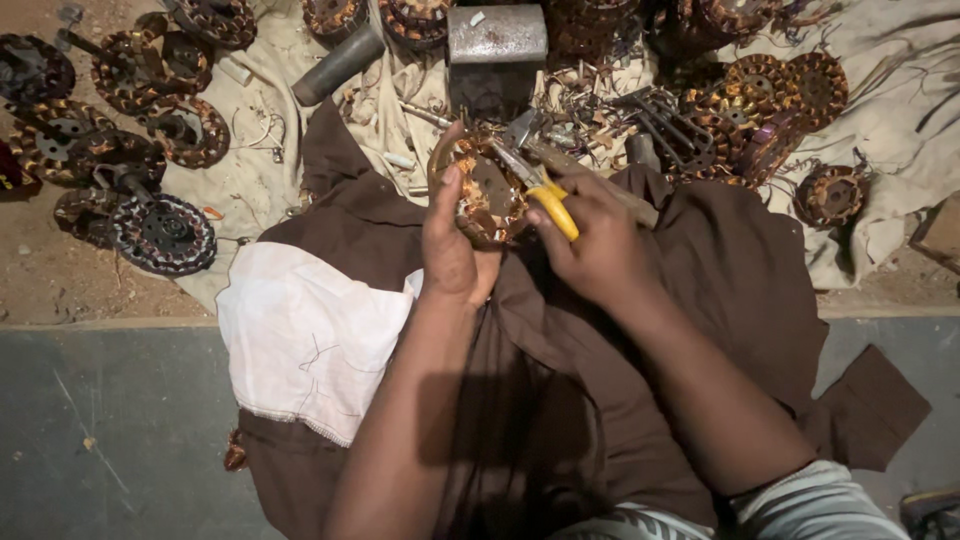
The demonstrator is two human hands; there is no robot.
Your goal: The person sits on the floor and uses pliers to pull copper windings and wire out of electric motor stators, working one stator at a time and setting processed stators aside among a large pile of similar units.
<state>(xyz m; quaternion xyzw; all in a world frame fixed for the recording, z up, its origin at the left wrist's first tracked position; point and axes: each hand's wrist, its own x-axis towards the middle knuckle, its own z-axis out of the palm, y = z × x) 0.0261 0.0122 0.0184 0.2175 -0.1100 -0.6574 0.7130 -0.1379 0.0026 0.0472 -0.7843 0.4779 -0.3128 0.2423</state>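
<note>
My left hand (450, 250) grips a round motor stator with copper windings (478, 190), holding it upright over my lap. My right hand (595, 240) is closed on yellow-handled cutting pliers (540, 185). The pliers' metal jaws reach to the stator's upper right rim and touch the copper wire there. Both forearms come up from the bottom of the view over a brown cloth (600, 340) that covers my legs. A white cloth (310, 335) lies on the brown one, left of my left arm.
Several more copper-wound stators lie on the ground at far left (160, 235) and at the back right (785, 90). A grey metal block (497, 35), a metal cylinder (338, 65) and tangled wire scraps sit on a beige sheet ahead. A concrete step edge (100, 325) runs across.
</note>
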